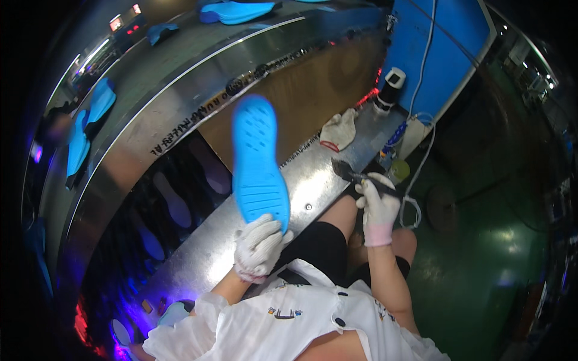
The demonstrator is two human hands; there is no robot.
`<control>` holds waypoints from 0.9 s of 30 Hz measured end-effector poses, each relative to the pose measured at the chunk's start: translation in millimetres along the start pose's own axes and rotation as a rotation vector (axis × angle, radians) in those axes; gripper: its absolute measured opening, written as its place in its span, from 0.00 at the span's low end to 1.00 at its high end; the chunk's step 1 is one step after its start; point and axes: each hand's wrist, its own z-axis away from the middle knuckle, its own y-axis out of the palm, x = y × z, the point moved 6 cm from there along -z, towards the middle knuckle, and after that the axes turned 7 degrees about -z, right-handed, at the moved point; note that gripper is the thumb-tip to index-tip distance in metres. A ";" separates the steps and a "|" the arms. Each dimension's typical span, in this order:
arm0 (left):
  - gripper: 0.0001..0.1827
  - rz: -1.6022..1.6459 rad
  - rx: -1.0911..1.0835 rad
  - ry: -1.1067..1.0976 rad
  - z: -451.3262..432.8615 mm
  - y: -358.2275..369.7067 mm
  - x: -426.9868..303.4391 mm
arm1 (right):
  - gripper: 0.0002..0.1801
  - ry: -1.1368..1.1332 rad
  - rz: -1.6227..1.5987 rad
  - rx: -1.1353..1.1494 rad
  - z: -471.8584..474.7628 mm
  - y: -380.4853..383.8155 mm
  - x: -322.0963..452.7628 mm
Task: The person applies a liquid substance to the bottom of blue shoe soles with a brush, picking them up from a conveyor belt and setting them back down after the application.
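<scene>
In my gloved left hand (pixel 262 246) is a bright blue shoe insole (pixel 259 167), gripped at its lower end. It stands up over the metal ledge, with slots at the far end and cross grooves near my fingers. My right hand (pixel 380 205), in a white glove with a pink cuff, is closed around the handle of a dark-bristled brush (pixel 344 169). The bristles point left, over the ledge's right part, apart from the insole. Behind the brush, a white knit glove (pixel 339 131) with a red hem lies on the metal ledge (pixel 207 239).
An upper conveyor belt (pixel 131 63) carries several blue insoles (pixel 101 99). Below it, more insoles (pixel 174 201) lie in purple-lit shadow. A black-and-white object (pixel 389 90) stands by a blue panel (pixel 442 40). A white cable (pixel 424 158) hangs near my right hand, beside a yellow-green round object (pixel 399 170).
</scene>
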 end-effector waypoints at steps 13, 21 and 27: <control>0.48 1.826 0.141 -1.607 65.5 98.3 83.3 | 0.11 0.226 -0.244 -0.017 0.3 -5.6 -29.4; 0.50 2.091 0.054 -1.808 70.3 172.9 61.3 | 0.12 0.210 0.232 0.118 -8.7 -6.0 -47.4; 0.50 1.920 -0.003 -1.439 14.4 157.0 23.2 | 0.09 -0.599 0.996 0.346 2.0 82.2 5.1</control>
